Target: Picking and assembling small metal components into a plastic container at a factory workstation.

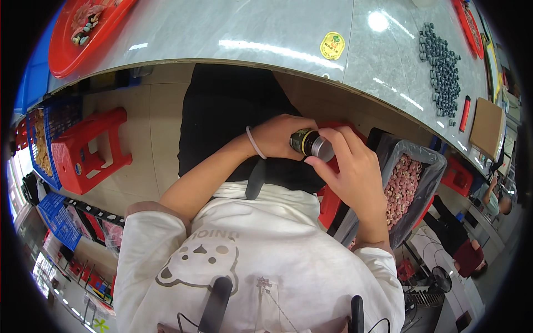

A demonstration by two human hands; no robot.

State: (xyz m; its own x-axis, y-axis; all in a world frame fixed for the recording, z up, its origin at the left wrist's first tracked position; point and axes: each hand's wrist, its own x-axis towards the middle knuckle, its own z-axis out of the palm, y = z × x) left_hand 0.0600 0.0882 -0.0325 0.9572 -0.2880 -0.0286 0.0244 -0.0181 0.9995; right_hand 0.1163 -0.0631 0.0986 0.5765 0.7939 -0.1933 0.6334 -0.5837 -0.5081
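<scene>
Over my lap, my left hand [277,136] wraps around a small dark bottle [302,142] with a black, yellow-edged label. The bottle lies tilted on its side, its silver cap [321,149] pointing right. Thumb and fingers of my right hand [353,169] curl around that cap from the right. A grey plastic-lined crate [430,152] of small pinkish pieces [403,188] stands beside my right forearm.
A grey table [266,33] runs across the front, bearing a round yellow sticker [332,45], many small dark pieces [440,69], a red marker-like stick [465,114] and a red tray [61,58]. A red stool [83,150] stands left. Other people [466,258] are at far right.
</scene>
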